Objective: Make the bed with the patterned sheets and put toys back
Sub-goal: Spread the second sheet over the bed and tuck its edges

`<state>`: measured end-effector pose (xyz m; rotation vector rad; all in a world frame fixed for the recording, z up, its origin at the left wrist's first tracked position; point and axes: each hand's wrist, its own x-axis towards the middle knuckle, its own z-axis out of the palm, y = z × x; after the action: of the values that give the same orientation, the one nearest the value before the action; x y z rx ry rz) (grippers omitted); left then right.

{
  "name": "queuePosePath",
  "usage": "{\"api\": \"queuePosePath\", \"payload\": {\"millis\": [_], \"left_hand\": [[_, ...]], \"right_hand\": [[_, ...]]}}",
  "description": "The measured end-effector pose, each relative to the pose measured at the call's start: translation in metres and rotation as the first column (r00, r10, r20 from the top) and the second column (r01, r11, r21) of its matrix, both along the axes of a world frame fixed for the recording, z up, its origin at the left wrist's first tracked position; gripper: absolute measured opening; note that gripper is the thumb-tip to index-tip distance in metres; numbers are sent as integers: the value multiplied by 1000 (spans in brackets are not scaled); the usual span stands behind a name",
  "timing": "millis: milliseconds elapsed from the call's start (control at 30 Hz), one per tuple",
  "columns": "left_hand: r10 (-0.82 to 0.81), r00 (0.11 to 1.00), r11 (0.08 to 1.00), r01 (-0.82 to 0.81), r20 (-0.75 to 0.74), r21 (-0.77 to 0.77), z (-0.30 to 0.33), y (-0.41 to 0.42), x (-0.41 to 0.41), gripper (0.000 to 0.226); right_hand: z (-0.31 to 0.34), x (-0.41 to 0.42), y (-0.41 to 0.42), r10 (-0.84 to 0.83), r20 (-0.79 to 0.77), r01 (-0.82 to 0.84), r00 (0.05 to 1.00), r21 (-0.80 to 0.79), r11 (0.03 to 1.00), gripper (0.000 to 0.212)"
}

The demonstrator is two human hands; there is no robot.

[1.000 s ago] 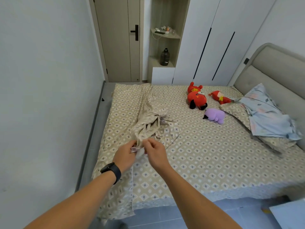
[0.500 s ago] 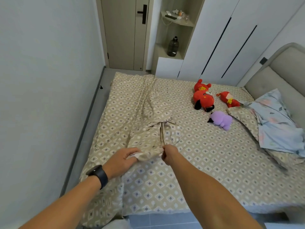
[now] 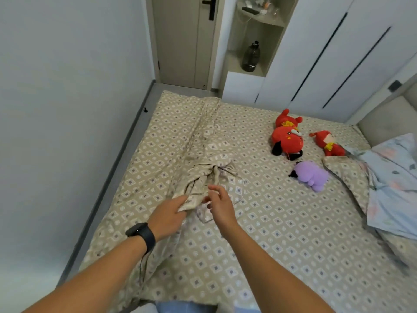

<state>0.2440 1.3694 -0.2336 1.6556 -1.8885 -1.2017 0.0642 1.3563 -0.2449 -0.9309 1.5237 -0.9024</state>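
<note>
Grey door point(image 3: 180, 39) with black handle point(image 3: 211, 7) at far end, well beyond the fingertips. Open shelf niche point(image 3: 255, 37) right of it: dark jug point(image 3: 251, 56) on lower shelf, small clutter point(image 3: 257, 7) on upper, too blurred to identify. White wardrobe point(image 3: 334, 53) with dark slots further right. Padded headboard point(image 3: 388, 123) far right.

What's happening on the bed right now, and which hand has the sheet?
A person is making the bed. Their left hand grips the bunched-up patterned sheet, which lies twisted in a ridge along the wall-side part of the mattress, not yet spread out. The right hand hovers open beside the bunch, holding nothing. Three plush toys, two red and one purple, lie near the pillows, not yet put back.
</note>
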Motion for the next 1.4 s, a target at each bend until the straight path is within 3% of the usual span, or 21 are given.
{"api": "queuePosePath", "payload": {"millis": [67, 133, 267, 367, 500, 600, 933, 1100, 1200, 1267, 1400], "left_hand": [[-90, 977, 995, 95, 195, -20, 2, 7, -17, 43], [-95, 955, 994, 107, 282, -27, 1, 15, -38, 51], [-33, 964, 998, 48, 264, -50, 3, 39, -68, 53], [91, 975, 996, -88, 202, -24, 3, 60, -67, 48], [170, 955, 983, -183, 243, 31, 0, 70, -62, 51], [267, 937, 957, -285, 226, 48, -1, 70, -66, 52], [151, 972, 988, -156, 179, 15, -1, 52, -116, 41], [173, 967, 985, -166, 186, -52, -5, 55, -100, 28], [160, 969, 987, -152, 187, -56, -1, 58, -82, 22], [154, 968, 988, -147, 199, -47, -2, 59, -65, 17], [135, 917, 985, -165, 375, 48, -21, 60, -16, 25]], "right_hand": [[-13, -28, -19, 3, 71, -17, 997, 201, 979, 19], [-24, -48, -41, -28, 144, -26, 989, 364, 931, 22], [-53, -76, -75, 91, 46, -102, 995, 506, 857, 28], [-59, -94, -81, 290, -60, -209, 955, 557, 804, 11], [-53, -104, -84, 390, -91, -274, 916, 569, 775, 21], [-47, -108, -87, 324, -53, -233, 945, 586, 776, 18], [-60, -128, -62, 359, 50, -304, 932, 645, 701, 39], [-65, -112, -49, 305, 62, -264, 950, 679, 685, 26], [-67, -99, -47, 210, 53, -196, 976, 626, 755, 17], [-59, -88, -46, 88, 67, -110, 994, 546, 831, 22], [-23, -70, -30, -52, -77, 71, 996, 260, 963, 35]]}}
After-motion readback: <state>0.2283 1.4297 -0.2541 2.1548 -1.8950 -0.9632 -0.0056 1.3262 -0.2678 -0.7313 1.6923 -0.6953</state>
